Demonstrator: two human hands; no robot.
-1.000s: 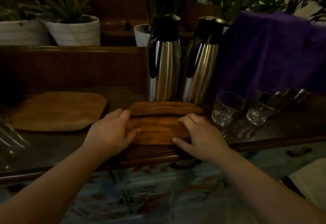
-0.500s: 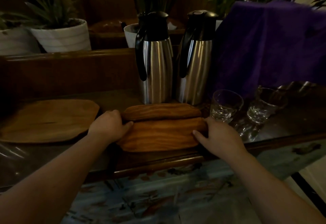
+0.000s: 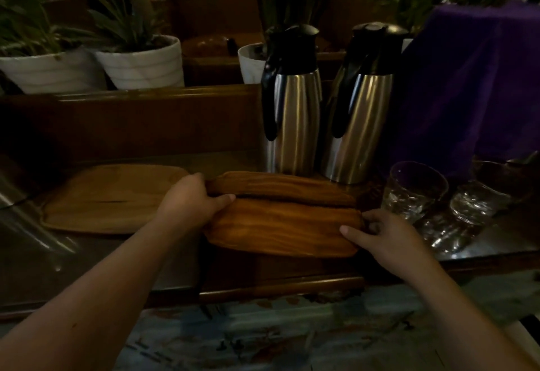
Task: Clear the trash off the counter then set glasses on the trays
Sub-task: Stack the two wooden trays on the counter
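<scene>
Two wooden trays are stacked at the counter's middle: an upper front tray [image 3: 280, 228] and a lower one [image 3: 280, 188] showing behind it. My left hand [image 3: 190, 199] grips the stack's left end, thumb lying on the front tray. My right hand [image 3: 380, 234] holds the front tray's right end, fingers curled at its edge. A third wooden tray [image 3: 111, 198] lies flat to the left. Two clear glasses [image 3: 413, 190] [image 3: 479, 198] stand at the right, near my right hand.
Two steel thermos jugs [image 3: 292, 107] [image 3: 359, 107] with black tops stand right behind the trays. A purple cloth [image 3: 473, 84] covers something at the back right. White plant pots [image 3: 140, 62] sit on the ledge behind. The counter's wooden front edge [image 3: 280, 286] runs below the trays.
Both hands slid outward from the top of the front tray to its ends and now grip it. The view shifted slightly; the trays stay in the same spot.
</scene>
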